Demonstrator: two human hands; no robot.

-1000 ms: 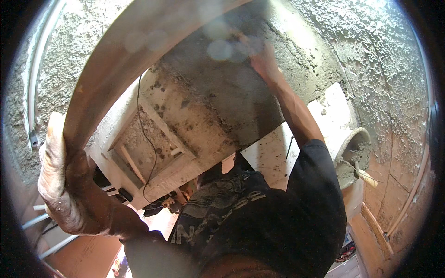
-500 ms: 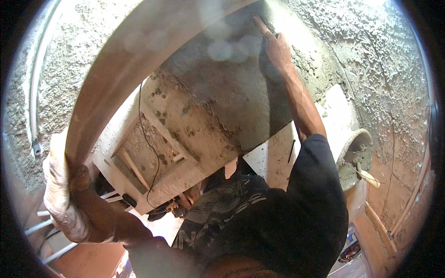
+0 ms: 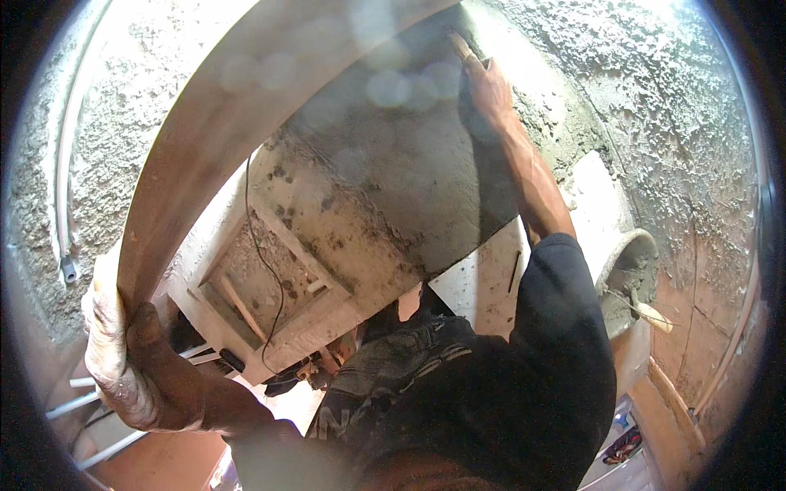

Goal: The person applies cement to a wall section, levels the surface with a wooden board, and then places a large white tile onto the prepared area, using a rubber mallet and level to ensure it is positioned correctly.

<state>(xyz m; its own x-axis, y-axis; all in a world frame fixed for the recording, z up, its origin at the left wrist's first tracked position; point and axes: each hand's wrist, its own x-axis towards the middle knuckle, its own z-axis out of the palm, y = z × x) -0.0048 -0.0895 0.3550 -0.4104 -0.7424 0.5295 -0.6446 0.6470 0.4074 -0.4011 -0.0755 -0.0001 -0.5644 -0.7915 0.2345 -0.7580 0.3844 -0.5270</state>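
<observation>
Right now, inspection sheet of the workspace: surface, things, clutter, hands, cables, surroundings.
Surface: grey mortar-like layer, with a paler, spotted area to its left.
Things: long board across the upper left.
Clutter: at right, bucket holding grey mix and a pale-handled tool.
Hands: left hand grips the board's near end; right hand reaches over the layer, grip unclear.
Cables: one dark cable across a pale rectangular frame.
Surroundings: rough wall at right, pale pipe at left.

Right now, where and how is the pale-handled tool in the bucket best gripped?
Probably by its pale handle, with the right hand, closing from the picture's right: the handle juts out that way past the bucket's rim, on that hand's side, while the tool's other end can't be made out.
</observation>
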